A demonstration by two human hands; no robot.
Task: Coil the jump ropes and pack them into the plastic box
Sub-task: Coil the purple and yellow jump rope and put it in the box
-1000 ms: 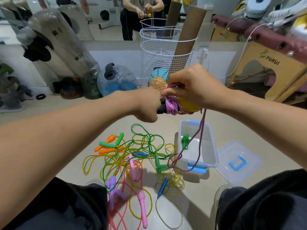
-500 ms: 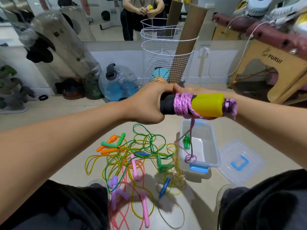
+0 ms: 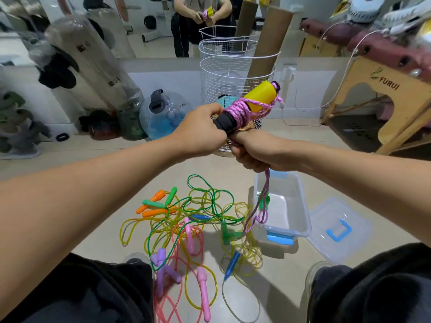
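While cord dangles boxward, left fingers (image 3: pixel 210 113) round black-and-yellow handle (image 3: pixel 245 108), right fingers (image 3: pixel 242 157) clutching purple rope (image 3: pixel 262 201) beneath.

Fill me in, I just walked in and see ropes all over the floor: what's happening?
A person is winding a purple jump rope around its yellow-and-black handles. The left hand grips the black end, while the right hand holds the loose cord, whose tail hangs down over the open plastic box. The box holds something green, and its lid lies beside it. A tangle of other jump ropes waits uncoiled on the floor.
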